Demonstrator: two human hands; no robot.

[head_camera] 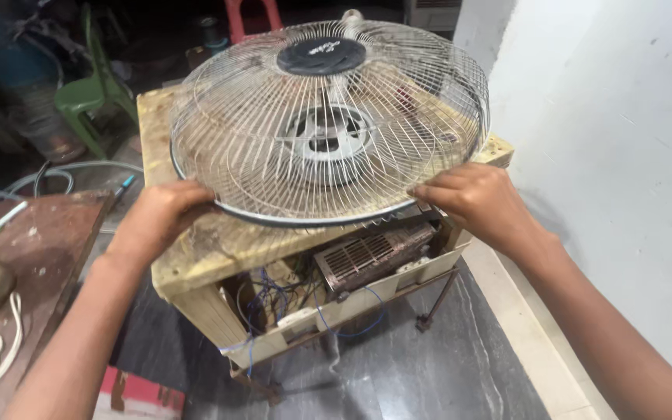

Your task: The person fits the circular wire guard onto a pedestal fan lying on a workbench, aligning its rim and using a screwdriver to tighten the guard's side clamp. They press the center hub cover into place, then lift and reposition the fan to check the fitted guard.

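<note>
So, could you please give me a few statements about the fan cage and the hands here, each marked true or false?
1. Both hands grip the rim of the wire fan cage. True: the left hand and the right hand hold opposite sides.
2. The cage rests on the floor. False: it sits on a wooden stand.
3. A dark round cap sits at the cage's centre. True.
4. The shelf under the stand top is bare. False: it holds a slotted metal part and blue wires.
5. A green chair stands in the background. True.
</note>
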